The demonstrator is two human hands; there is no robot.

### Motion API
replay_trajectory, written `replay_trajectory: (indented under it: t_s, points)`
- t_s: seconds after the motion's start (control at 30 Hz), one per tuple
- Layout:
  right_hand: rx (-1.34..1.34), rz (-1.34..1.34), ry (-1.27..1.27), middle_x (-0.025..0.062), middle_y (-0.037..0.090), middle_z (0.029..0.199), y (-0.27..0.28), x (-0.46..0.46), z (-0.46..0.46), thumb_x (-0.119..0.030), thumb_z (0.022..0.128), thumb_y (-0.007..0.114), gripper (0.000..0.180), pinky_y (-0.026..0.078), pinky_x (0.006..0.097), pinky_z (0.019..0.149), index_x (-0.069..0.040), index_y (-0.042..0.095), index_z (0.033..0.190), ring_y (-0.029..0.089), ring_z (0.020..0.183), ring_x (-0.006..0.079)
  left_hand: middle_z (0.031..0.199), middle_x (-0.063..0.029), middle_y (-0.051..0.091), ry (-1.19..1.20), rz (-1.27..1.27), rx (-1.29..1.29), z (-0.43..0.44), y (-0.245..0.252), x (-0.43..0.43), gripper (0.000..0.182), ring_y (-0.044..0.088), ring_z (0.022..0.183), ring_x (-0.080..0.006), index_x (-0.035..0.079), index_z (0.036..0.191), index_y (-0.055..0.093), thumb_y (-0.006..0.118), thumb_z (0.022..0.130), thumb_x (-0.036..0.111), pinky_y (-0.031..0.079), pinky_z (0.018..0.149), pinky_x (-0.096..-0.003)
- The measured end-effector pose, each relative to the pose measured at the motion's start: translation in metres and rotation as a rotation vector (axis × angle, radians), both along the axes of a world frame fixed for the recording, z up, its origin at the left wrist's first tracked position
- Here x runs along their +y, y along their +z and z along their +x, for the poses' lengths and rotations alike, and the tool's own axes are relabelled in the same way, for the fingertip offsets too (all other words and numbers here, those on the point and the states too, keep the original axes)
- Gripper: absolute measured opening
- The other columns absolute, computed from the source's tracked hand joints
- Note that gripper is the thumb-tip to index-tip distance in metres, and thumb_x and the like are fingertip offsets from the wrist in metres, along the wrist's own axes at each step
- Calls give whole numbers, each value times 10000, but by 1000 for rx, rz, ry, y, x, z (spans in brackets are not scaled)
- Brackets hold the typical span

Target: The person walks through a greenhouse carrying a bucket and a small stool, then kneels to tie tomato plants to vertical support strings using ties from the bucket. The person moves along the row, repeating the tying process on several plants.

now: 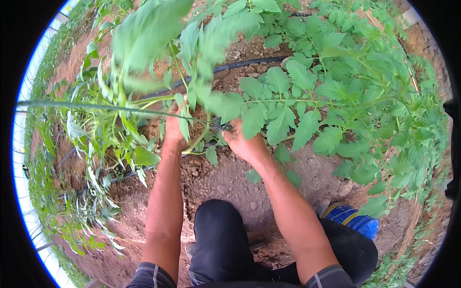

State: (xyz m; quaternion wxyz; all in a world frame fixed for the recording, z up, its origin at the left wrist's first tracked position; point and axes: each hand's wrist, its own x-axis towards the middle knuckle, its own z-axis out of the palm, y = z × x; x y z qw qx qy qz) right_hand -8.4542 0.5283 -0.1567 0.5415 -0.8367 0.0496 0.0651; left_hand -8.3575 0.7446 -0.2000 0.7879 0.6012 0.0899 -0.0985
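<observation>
My left hand (174,126) reaches in among the stems of a tomato plant (200,138). Leaves cover part of its fingers, so its grip is unclear. To the right of the bent green stem, my right hand (241,138) holds a small dark tool (220,124), partly hidden by foliage. The tool's head is against or very close to the stem; its exact kind cannot be made out. A green string (108,106) runs from the left across my left hand to the stem near the tool. Blurred leaves (147,39) hang above both hands.
Dense tomato foliage (335,90) fills the right side, with more plants (86,162) at left. A black drip hose (248,63) crosses the soil (230,176) behind the stem. A blue bucket (354,219) lies by my right knee (345,244).
</observation>
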Motion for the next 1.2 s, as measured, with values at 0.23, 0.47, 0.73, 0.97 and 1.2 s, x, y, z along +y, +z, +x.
replay_trajectory:
  t_s: [0.23,0.47,0.73,0.97,1.2]
  points:
    - [169,7,89,171,696,1138,-17,-12,-18,-189,916,702,382,548,419,884,-20,613,1246,688,1001,322,904,-31,686,-6,-78,-1,-50,29,-10,286,682,743,-162,85,1161,625,700,998,308,577,637,-320]
    - [89,935,-180,130,679,1054,-61,-43,-33,-246,919,708,329,562,397,799,21,640,1100,685,895,240,902,-29,667,-10,-175,114,-53,65,-49,385,637,766,-153,21,1203,650,720,987,332,534,673,-323]
    - [190,24,97,206,719,832,-18,6,-16,-240,826,808,335,535,451,719,42,701,971,714,787,330,1234,-154,667,-113,-237,-15,-51,31,8,460,688,1125,-317,14,1309,570,702,987,315,580,1003,-454]
    - [50,90,-22,208,721,861,-15,9,-24,-261,824,815,352,541,452,746,38,707,976,715,817,340,1166,-82,697,-131,-184,-22,-56,31,26,527,701,932,-190,44,1388,566,697,965,329,595,809,-368]
    - [-41,-83,-30,193,721,1050,-37,1,-23,-282,868,776,369,543,444,826,-17,688,1109,703,951,335,1051,-53,696,-154,-209,-99,-46,-19,11,350,687,872,-168,48,1313,590,623,982,159,575,756,-320]
